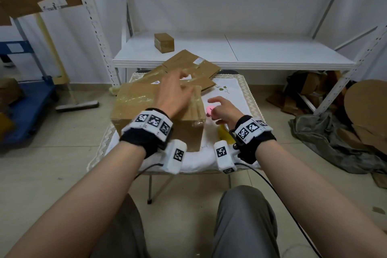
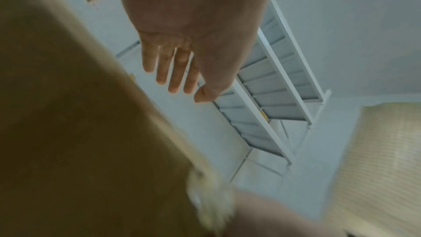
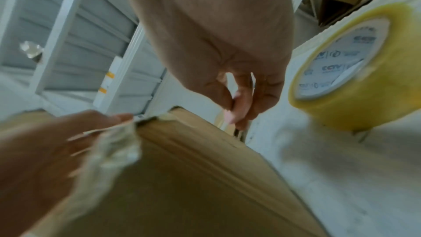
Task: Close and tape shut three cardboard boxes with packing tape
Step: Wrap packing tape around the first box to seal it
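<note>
A closed cardboard box (image 1: 159,111) with clear tape across its top stands on the small cloth-covered table (image 1: 240,90). My left hand (image 1: 178,84) hovers over the box top with straight, spread fingers (image 2: 175,78) and holds nothing. Just off the box's right edge, my right hand (image 1: 217,107) pinches a small pink object (image 1: 210,110) in curled fingers (image 3: 241,104). A roll of yellowish packing tape (image 3: 355,71) stands on the cloth to the right of the box, under my right wrist (image 1: 225,134). The box's corner (image 3: 193,177) fills the bottom of the right wrist view.
Flattened cardboard boxes (image 1: 188,65) lie stacked at the table's far side. A small taped box (image 1: 164,42) sits on the low white shelf (image 1: 230,60) behind. Cardboard scraps and a dark cloth (image 1: 335,142) lie on the floor to the right; a blue cart (image 1: 27,107) stands left.
</note>
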A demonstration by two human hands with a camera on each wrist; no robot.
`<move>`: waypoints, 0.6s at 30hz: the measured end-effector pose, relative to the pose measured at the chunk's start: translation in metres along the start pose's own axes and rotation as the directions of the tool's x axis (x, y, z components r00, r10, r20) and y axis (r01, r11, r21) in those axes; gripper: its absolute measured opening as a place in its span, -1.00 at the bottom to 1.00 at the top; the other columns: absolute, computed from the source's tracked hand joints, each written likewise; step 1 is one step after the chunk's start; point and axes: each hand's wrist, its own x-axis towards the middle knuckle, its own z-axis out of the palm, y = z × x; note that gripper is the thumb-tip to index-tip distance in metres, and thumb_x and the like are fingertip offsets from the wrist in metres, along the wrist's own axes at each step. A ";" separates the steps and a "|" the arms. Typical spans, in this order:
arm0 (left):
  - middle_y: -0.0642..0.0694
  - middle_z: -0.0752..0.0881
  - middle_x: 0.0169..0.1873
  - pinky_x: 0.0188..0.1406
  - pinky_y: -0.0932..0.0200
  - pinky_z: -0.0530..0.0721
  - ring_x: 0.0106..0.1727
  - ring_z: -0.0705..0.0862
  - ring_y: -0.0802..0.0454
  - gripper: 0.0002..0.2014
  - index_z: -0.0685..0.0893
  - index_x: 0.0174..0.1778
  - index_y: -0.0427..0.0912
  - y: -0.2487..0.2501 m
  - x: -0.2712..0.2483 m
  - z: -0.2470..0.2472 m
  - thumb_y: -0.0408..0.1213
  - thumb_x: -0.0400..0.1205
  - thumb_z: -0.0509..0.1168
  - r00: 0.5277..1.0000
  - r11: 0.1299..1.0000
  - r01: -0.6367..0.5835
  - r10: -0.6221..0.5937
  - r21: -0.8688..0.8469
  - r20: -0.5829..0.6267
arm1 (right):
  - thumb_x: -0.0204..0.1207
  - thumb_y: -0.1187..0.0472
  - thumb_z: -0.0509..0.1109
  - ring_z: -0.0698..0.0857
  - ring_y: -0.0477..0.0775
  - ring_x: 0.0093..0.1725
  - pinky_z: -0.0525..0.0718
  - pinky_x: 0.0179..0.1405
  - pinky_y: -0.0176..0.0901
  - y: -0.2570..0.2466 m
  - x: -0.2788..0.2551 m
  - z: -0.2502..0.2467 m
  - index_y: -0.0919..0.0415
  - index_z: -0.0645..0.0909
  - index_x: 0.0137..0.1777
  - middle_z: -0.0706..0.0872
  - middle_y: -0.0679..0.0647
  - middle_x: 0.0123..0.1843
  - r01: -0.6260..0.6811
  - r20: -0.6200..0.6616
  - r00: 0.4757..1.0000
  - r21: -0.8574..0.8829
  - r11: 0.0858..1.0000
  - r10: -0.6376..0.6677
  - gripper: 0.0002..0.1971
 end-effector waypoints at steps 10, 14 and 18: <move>-0.22 0.39 0.53 0.52 -0.25 0.44 0.52 0.43 -0.26 -0.27 0.43 0.56 -0.09 -0.076 0.013 -0.064 -0.07 0.47 0.52 0.939 0.899 0.342 -0.339 0.272 -0.061 | 0.39 0.42 0.63 0.82 0.28 0.16 0.80 0.18 0.14 0.038 0.014 0.023 0.31 0.75 -0.04 0.85 0.33 0.07 -0.032 0.077 0.993 -0.540 0.841 0.087 -0.81; -0.22 0.32 0.59 0.53 -0.28 0.44 0.56 0.41 -0.29 -0.14 0.28 0.65 -0.12 -0.084 0.011 -0.064 0.00 0.48 0.52 0.916 0.892 0.398 -0.399 0.214 -0.038 | 0.51 0.36 0.56 0.80 0.23 0.08 0.79 0.18 0.07 0.030 0.015 0.024 0.35 0.77 -0.04 0.83 0.24 -0.01 -0.031 0.061 0.994 -0.605 0.796 0.085 -0.92; -0.26 0.22 0.68 0.61 -0.26 0.33 0.66 0.28 -0.29 0.00 0.12 0.72 -0.18 -0.087 0.017 -0.068 0.14 0.50 0.49 0.883 0.866 0.462 -0.470 0.190 -0.002 | 0.76 0.18 0.27 0.78 0.30 -0.07 0.84 0.06 0.12 0.010 0.020 0.016 0.37 0.73 0.05 0.80 0.37 0.10 -0.078 0.029 0.996 -0.086 0.993 0.081 -0.73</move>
